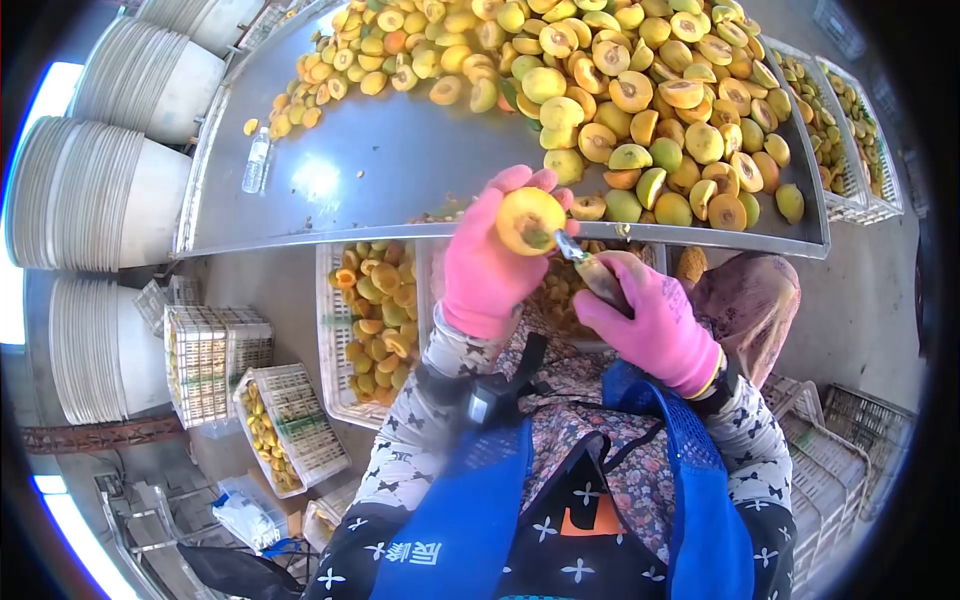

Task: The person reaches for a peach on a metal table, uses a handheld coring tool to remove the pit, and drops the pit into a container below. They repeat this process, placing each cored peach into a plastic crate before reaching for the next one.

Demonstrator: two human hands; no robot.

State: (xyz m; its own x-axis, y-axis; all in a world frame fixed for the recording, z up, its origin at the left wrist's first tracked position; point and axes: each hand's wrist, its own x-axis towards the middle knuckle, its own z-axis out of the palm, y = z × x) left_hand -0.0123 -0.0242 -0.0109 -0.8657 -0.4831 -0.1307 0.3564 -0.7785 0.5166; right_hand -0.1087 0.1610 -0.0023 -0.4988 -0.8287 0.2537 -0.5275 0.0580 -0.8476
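Note:
In a pink glove, my left hand (478, 270) is closed around a halved yellow peach (529, 219), its cut side turned up toward me. My right hand (660, 325), gloved in pink too, grips the dark handle of a small knife (602, 280). The short metal blade is at the peach's lower right edge, next to a brownish spot. Both hands are just off the near edge of the metal table (390, 165), above my lap. A crate partly hidden behind my hands holds more peach pieces (560, 298).
Peach halves (630, 92) are heaped on the table's far and right parts. A water bottle (256, 160) stands at its left. A white crate of peaches (335, 355) sits below left; more crates (292, 425) and stacked white tubs (105, 185) line the left. Crates (860, 150) also stand right.

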